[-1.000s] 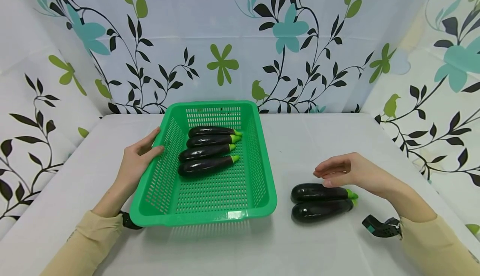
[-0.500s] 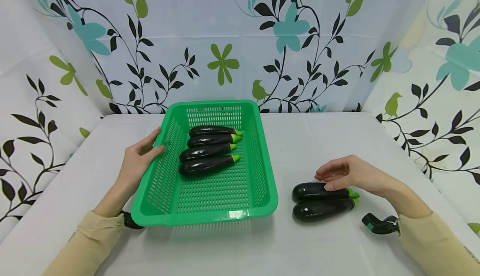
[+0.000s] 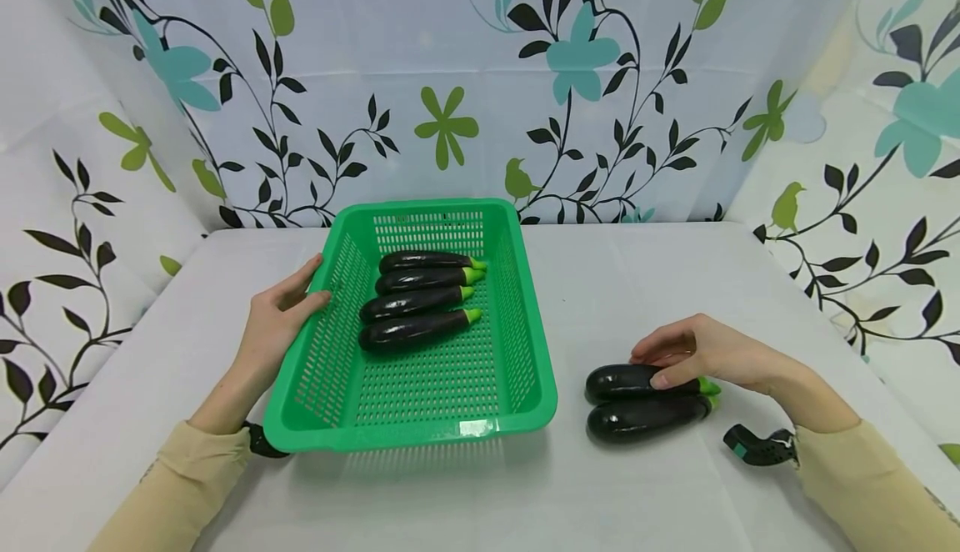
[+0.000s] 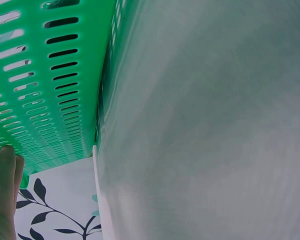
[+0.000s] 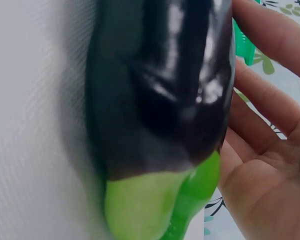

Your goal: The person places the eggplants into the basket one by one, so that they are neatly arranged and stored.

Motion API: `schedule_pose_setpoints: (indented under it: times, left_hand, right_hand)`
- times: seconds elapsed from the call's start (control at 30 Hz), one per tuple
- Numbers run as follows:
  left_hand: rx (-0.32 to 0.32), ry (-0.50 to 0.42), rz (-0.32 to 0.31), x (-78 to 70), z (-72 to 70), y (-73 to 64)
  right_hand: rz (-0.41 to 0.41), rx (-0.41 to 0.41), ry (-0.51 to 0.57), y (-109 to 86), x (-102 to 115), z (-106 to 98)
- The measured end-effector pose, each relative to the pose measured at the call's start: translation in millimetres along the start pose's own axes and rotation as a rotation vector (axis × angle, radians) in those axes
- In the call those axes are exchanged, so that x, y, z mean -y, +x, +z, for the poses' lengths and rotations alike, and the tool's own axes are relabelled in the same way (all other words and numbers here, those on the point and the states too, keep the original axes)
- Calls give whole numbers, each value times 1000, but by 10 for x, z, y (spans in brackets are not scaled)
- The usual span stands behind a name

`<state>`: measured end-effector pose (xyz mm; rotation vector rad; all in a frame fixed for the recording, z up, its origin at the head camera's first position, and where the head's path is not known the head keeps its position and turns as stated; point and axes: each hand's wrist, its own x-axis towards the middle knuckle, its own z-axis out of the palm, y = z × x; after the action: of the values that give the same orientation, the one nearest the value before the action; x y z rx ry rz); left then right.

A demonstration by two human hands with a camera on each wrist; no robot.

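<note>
- Clock directions read in the head view, dial centred on the basket, 12 = away from the person.
- Left hand (image 3: 276,318) at 9 o'clock: grips the side of the green perforated plastic basket (image 3: 534,327), thumb over the rim, fingers outside.
- Inside basket: four eggplants (image 3: 412,304) in a row, toward 12; green stems point about 3.
- On the white tablecloth (image 3: 495,502), between 3 and 4: far eggplant (image 3: 624,381) and near eggplant (image 3: 641,420), side by side, stems toward 3.
- Right hand (image 3: 701,353) at 3: pinches far eggplant, thumb on its upper face, fingers on its 12 o'clock side; fingertips partly hidden.
- Leaf-patterned backdrop (image 3: 480,43) at 12.
</note>
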<state>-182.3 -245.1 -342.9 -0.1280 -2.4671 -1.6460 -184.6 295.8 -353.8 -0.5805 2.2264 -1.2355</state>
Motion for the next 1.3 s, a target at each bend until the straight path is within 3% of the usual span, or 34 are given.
schedule_pose_setpoints:
  times: [0.67, 1.3]
  left_hand:
    - [-4, 13, 9, 2, 9, -14]
    - [-3, 5, 9, -10, 10, -11]
  right_hand:
    - [-22, 42, -21, 13, -29, 18]
    - [-41, -54, -67, -2, 2, 27]
